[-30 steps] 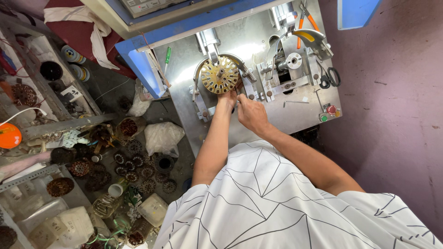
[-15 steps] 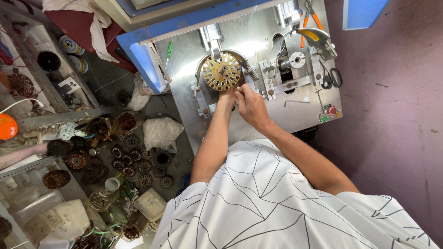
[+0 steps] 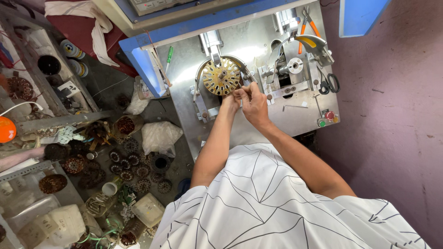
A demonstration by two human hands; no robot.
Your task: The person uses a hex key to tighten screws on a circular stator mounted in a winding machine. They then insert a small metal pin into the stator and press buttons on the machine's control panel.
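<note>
Upper centre of frame, both hands are pinching at the lower right rim of the slotted brass stator disc (image 3: 222, 77) mounted on the grey machine surface (image 3: 258, 124). Left hand (image 3: 230, 102) and right hand (image 3: 253, 104) are closing fingertips on something too small to tell. Keeping fingertips close to the slots is probably helping accuracy.

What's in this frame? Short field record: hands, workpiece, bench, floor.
left hand: at the lower right edge of the disc, fingers pinched; anything held is too small to tell
right hand: beside the left, touching it
workpiece: slotted brass-coloured disc, mounted flat on the metal bench
bench items: scissors, green screwdriver, orange-handled pliers
floor: many wound coils, clear plastic bag
</note>
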